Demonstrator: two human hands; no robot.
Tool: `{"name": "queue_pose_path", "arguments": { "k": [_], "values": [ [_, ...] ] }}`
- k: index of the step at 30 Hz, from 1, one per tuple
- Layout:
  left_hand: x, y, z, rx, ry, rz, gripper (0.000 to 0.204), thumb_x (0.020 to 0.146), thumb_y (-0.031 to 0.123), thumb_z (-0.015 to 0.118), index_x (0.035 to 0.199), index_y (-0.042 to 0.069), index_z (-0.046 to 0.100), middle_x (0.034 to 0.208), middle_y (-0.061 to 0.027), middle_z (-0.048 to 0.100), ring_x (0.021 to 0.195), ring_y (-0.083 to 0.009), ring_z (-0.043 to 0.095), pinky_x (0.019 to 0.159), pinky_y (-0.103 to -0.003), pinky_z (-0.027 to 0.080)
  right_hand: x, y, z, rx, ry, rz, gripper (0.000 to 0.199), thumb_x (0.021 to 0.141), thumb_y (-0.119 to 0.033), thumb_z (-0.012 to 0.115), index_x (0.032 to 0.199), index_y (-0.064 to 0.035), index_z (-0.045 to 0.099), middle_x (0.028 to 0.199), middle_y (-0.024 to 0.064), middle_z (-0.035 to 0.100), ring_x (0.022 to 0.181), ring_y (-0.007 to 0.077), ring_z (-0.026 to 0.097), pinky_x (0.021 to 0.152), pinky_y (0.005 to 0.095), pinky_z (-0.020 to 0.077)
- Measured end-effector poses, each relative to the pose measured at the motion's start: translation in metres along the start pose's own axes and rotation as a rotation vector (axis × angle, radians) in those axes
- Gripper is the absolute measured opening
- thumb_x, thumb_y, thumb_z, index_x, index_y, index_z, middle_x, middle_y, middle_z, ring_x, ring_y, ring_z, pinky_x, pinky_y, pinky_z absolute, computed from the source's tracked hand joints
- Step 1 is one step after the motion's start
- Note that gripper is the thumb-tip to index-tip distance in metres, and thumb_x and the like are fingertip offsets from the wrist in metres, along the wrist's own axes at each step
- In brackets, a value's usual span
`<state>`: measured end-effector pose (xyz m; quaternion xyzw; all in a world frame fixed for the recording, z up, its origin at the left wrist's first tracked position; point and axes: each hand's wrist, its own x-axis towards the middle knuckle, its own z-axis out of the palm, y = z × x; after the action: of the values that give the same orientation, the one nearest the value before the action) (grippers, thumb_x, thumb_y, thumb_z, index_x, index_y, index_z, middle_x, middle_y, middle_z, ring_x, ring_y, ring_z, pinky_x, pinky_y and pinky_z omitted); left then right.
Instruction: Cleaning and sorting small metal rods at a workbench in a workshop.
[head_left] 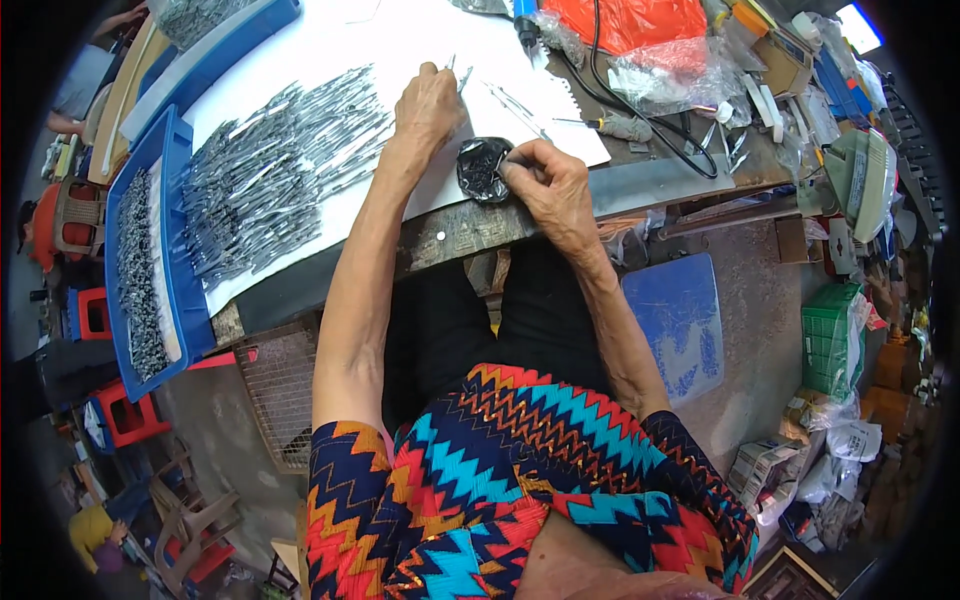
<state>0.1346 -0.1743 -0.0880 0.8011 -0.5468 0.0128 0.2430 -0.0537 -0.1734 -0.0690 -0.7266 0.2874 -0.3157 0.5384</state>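
Seated person at a workbench, viewed from above. The left hand (428,100) is closed in a pinch on a thin metal strip (462,78), whose free end projects just beyond the fingertips, to their right; the knuckles face the camera, so the pads themselves are hidden. The right hand (548,185) is curled, with its thumb and forefinger tips dipped into a small dark bowl (482,168) of small metal parts that lies just left of those fingertips, at the near edge of the bench; whether the fingers have a part between them cannot be told. The bowl sits between the two hands, below the left fingers. Both hands work over a white sheet (360,40) covering the bench top. Left of the left fingers, well apart from them, a broad heap of grey metal strips (275,175) spreads across the sheet, and beyond it stands a blue tray (185,300) filled with small grey parts. A few loose strips (515,100) lie on the sheet just right of the left fingers and above the right hand. Beyond the right fingers, farther up the bench, lie a screwdriver (610,124), a black cable (650,125), clear plastic bags (680,75) and an orange bag (640,20).
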Motion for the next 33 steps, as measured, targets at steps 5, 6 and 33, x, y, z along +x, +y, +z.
{"name": "queue_pose_path", "arguments": {
  "k": [5,6,33],
  "values": [
    [-0.018,0.012,-0.013,0.058,-0.059,-0.024,0.014,0.070,0.008,0.054,0.078,-0.004,0.055,0.086,-0.0186,0.052,0.076,-0.0350,0.055,0.070,-0.043,0.045,-0.001,0.003,-0.003,0.111,0.033,0.024,0.008,0.076,-0.004,0.058,0.077,0.0033,0.057,0.058,-0.0044,0.049,0.052,-0.0001,0.041,0.044,0.0160,0.0317],
    [-0.019,0.012,-0.014,0.063,-0.065,-0.051,0.015,0.071,0.009,0.054,0.078,-0.004,0.055,0.085,-0.0189,0.053,0.075,-0.0347,0.056,0.069,-0.043,0.045,-0.002,0.001,-0.002,0.110,0.030,0.024,0.008,0.076,-0.004,0.058,0.077,0.0033,0.057,0.058,-0.0044,0.049,0.052,-0.0001,0.041,0.044,0.0160,0.0317],
    [-0.154,0.056,-0.045,-1.432,-0.172,-0.255,0.019,0.088,0.019,0.051,0.094,0.001,0.056,0.069,0.0008,0.053,0.052,-0.0025,0.039,0.045,-0.014,0.028,-0.009,-0.006,0.003,0.867,-0.171,0.041,0.016,0.083,-0.010,0.056,0.094,0.0018,0.054,0.080,0.0084,0.058,0.062,0.0093,0.050,0.052,0.0189,0.0384]
  ]
}}
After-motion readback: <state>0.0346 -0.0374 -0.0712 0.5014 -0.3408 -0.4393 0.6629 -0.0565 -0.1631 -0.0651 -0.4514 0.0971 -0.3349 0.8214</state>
